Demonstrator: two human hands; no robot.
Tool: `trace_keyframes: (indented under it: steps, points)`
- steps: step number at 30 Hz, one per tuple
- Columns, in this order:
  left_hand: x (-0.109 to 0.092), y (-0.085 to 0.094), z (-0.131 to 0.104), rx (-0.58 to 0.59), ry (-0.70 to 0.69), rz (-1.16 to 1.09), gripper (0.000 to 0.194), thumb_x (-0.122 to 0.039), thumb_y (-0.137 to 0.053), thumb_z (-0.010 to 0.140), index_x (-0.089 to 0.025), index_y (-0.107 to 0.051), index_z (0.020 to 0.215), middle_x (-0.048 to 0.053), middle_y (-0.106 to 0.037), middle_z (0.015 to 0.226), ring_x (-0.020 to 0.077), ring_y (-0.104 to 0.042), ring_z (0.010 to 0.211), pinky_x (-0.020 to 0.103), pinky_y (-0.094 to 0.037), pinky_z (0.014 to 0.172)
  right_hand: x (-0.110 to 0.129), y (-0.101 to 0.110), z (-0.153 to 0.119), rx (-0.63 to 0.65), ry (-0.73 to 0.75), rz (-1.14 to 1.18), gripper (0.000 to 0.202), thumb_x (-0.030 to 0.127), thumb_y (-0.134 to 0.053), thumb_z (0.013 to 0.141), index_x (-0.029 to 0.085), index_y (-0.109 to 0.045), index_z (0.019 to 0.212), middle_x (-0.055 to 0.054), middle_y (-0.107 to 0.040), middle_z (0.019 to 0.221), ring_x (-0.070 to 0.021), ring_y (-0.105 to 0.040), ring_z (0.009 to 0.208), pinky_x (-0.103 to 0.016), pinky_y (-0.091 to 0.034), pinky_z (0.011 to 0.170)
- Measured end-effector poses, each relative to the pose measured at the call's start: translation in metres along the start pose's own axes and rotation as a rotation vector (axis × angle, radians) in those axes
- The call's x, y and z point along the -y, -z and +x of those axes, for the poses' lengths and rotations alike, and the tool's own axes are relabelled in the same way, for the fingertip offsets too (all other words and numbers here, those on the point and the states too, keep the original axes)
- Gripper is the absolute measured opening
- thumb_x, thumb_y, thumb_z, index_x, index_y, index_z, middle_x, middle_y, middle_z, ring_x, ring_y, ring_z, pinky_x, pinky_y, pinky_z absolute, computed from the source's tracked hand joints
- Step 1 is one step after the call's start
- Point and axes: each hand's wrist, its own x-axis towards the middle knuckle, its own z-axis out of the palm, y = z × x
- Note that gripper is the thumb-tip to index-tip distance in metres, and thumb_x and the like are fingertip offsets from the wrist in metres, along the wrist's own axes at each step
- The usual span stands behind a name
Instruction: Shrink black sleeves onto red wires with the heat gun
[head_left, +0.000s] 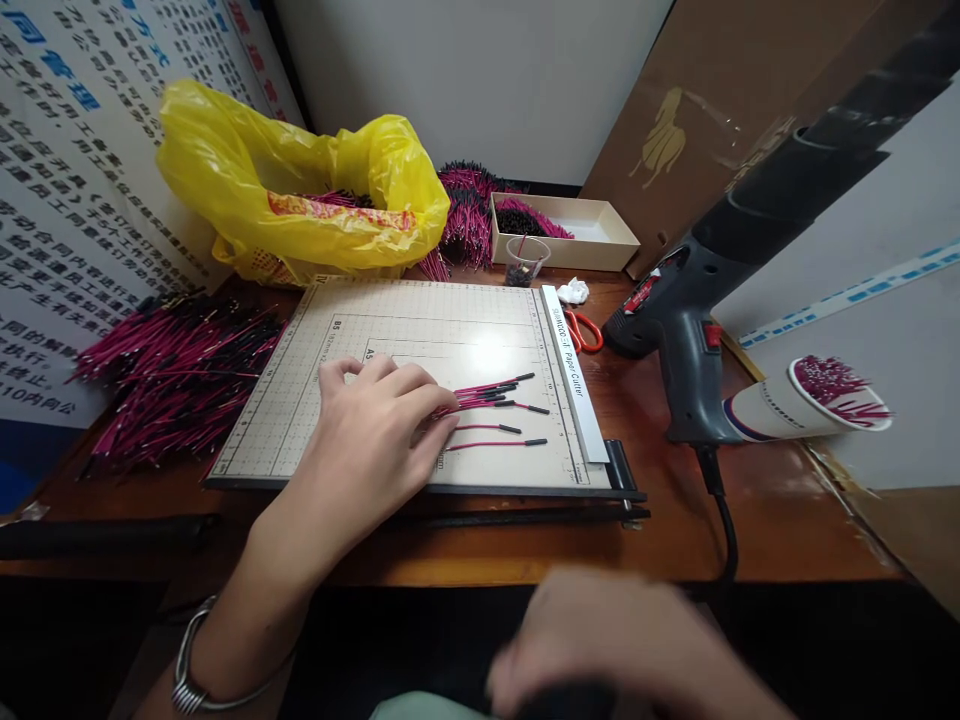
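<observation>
My left hand (379,425) rests on the paper cutter board (435,310), its thumb and fingers closed round the left ends of several thin magenta wires (480,395). The black-tipped ends of these wires fan out to the right on the board. Two single wires (487,443) lie slightly apart, nearer the board's front edge, their left ends close to my left thumb. My right hand (592,635) is smeared by motion, low in front of the table edge; its fingers cannot be made out.
Piled wires (187,375) lie left, behind them a yellow bag (300,200). At the back stand a box (600,225) and a clear cup (525,262). Right of the board are orange-handled scissors (589,332), a heat gun (694,370) and a paper cup of wires (780,405).
</observation>
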Motion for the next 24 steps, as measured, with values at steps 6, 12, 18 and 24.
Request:
trace_keyframes:
  steps: [6, 12, 18, 24]
  points:
    - [0.002, -0.001, -0.001, -0.025, 0.022, 0.064, 0.009, -0.023, -0.067, 0.095, -0.025, -0.074, 0.090, 0.000, -0.076, 0.088, 0.0239, -0.058, 0.082, 0.044, -0.025, 0.082, -0.004, -0.046, 0.052, 0.157, 0.592, -0.085, 0.024, 0.027, -0.057, 0.096, 0.022, -0.073, 0.113, -0.010, -0.071, 0.122, -0.0247, -0.066, 0.116, -0.045, -0.056, 0.098]
    - [0.008, -0.002, 0.001, -0.035, -0.001, 0.099, 0.009, -0.021, -0.067, 0.095, -0.023, -0.073, 0.090, 0.000, -0.076, 0.088, 0.0245, -0.060, 0.084, 0.045, -0.026, 0.085, -0.014, -0.071, 0.047, 0.143, 0.590, -0.226, 0.024, 0.023, -0.047, 0.100, 0.023, -0.071, 0.104, -0.010, -0.065, 0.132, -0.0298, -0.058, 0.125, -0.058, -0.046, 0.107]
    - [0.012, -0.005, 0.006, -0.036, 0.002, 0.117, 0.012, -0.022, -0.065, 0.097, -0.023, -0.075, 0.090, 0.000, -0.078, 0.091, 0.0250, -0.061, 0.086, 0.045, -0.027, 0.087, -0.014, -0.068, 0.047, 0.148, 0.563, -0.197, 0.018, 0.023, -0.050, 0.098, 0.021, -0.067, 0.093, -0.009, -0.066, 0.131, -0.0274, -0.059, 0.125, -0.051, -0.048, 0.105]
    - [0.002, -0.004, 0.012, -0.003, 0.025, 0.032, 0.013, -0.023, -0.065, 0.096, -0.023, -0.075, 0.086, -0.001, -0.075, 0.088, 0.0237, -0.060, 0.085, 0.045, -0.026, 0.089, -0.014, -0.068, 0.043, 0.090, 0.506, -0.162, 0.017, 0.023, -0.050, 0.098, 0.022, -0.066, 0.093, -0.010, -0.065, 0.132, -0.0309, -0.058, 0.128, -0.065, -0.040, 0.110]
